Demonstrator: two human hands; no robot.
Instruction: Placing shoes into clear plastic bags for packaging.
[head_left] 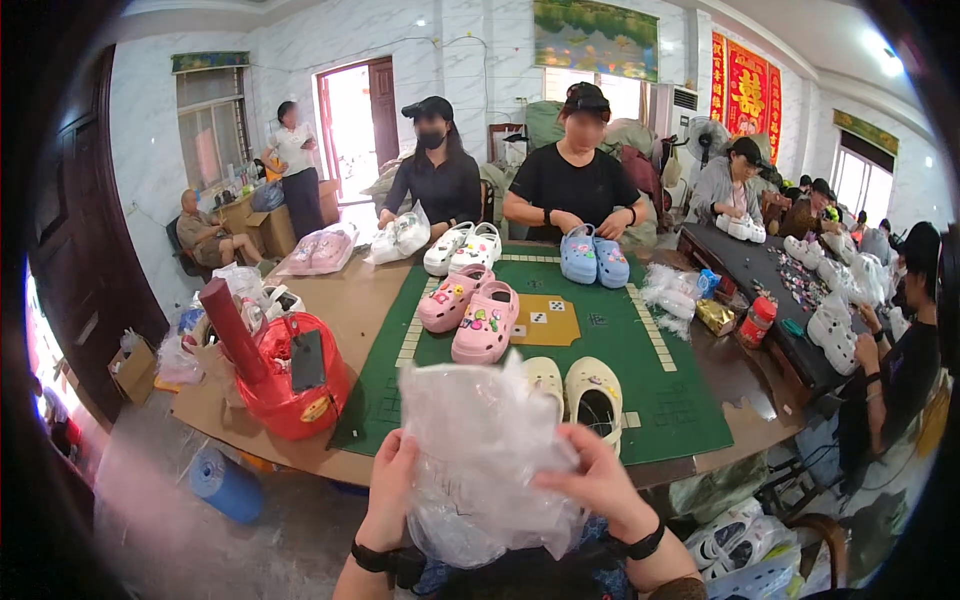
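Above the near table edge I hold a thin, whitish see-through plastic bag (pixel 485 430). My left hand (pixel 397 475) is closed on its left side, with the thumb upright along the film. Fingers of my right hand (pixel 597 480) pinch the bag's right side. Behind the bag stands a pair of cream clogs with small charms (pixel 594 395), its left shoe partly covered by the bag. Farther off, pink clogs with colourful charms (pixel 487 325) sit on a green mat (pixel 385 400). White clogs (pixel 472 250) lie beyond these, and blue clogs (pixel 592 258) are under a co-worker's hands.
A red bag-covered container (pixel 295 390) with a phone (pixel 307 360) on it occupies the table's left. Bagged pink clogs (pixel 320 250) lie at the far left. Wrapped packs (pixel 670 292) and a red jar (pixel 758 320) are to the right. Co-workers handle clogs around a dark table (pixel 740 270).
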